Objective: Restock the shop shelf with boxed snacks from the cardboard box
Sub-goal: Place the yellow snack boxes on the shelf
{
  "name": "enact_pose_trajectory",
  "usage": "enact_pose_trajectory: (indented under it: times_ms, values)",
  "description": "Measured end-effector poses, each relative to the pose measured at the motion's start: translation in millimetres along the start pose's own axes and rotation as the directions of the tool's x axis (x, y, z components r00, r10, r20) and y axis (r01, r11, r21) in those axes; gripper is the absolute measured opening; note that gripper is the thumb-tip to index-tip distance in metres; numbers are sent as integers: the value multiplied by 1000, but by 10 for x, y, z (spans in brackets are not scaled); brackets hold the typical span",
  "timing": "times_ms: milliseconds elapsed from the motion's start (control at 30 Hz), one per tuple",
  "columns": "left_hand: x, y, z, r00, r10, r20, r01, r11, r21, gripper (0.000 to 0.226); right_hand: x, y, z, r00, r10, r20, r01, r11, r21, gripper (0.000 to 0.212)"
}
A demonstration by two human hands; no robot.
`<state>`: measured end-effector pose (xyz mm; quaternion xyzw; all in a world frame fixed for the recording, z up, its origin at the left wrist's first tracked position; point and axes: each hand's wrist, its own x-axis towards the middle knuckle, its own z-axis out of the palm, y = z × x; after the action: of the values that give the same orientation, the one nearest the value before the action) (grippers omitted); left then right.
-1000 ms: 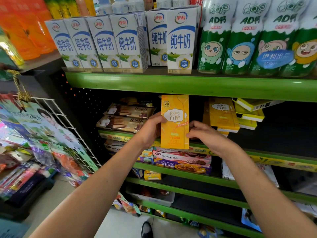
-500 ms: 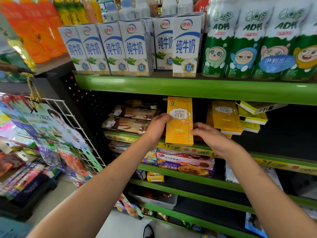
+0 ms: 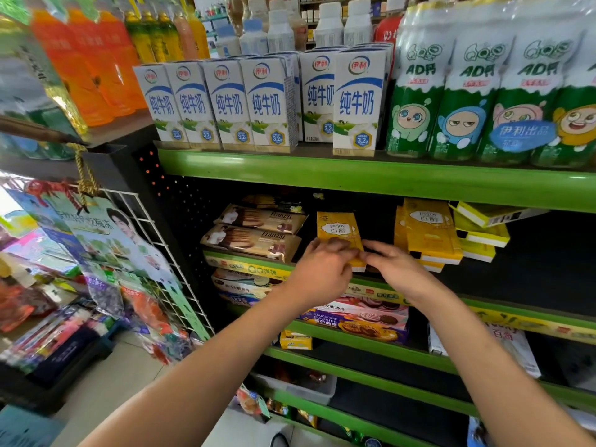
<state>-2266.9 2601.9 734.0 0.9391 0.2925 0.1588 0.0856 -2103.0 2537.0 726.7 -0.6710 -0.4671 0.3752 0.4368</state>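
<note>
Green shelf (image 3: 322, 174): both hands' fingers (image 3: 325, 248) steady upright yellow box (image 3: 338, 229)

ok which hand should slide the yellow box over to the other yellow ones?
Probably left. The left hand sits on the yellow box side facing away from the yellow stack, so it can push; the right hand lies between them.

We see green shelf (image 3: 371, 282): yellow snack box (image 3: 338, 230) upright, Franzzi packs (image 3: 254, 235) stacked left, yellow boxes (image 3: 429, 233) right.
</note>
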Motion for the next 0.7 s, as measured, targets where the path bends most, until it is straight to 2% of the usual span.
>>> enact_pose_trajectory:
  times_ms: [67,167,300,400,533,600,667,700]
  values:
    - [17,-61,-32,999,25,40,-29,994,107,44,-12,23,-15,1000,7,-1,-7,1000,-8,36]
    - [45,-141,-118,994,32,101,-41,996,86,46,-38,27,-29,1000,7,24,-6,999,-32,29]
    - [2,-179,-145,992,47,116,-59,993,102,43,-96,-27,-30,999,-24,43,29,994,-105,21]
    - [-58,-228,-127,995,61,79,-72,987,141,42,-178,-61,2,995,-94,21,96,968,-230,29]
    - [-80,-250,-146,999,37,31,-42,984,174,32,-356,-102,75,968,-248,-25,224,909,-350,30]
    - [-86,-253,-158,999,21,24,-25,984,177,25,-432,-132,75,937,-348,-30,302,851,-429,31]
    - [-112,-271,-156,1000,4,21,-8,984,180,25,-477,-182,3,852,-510,-117,344,715,-608,33]
    - [-131,-279,-153,1000,-8,26,3,982,186,27,-489,-207,-59,798,-579,-167,316,638,-703,34]
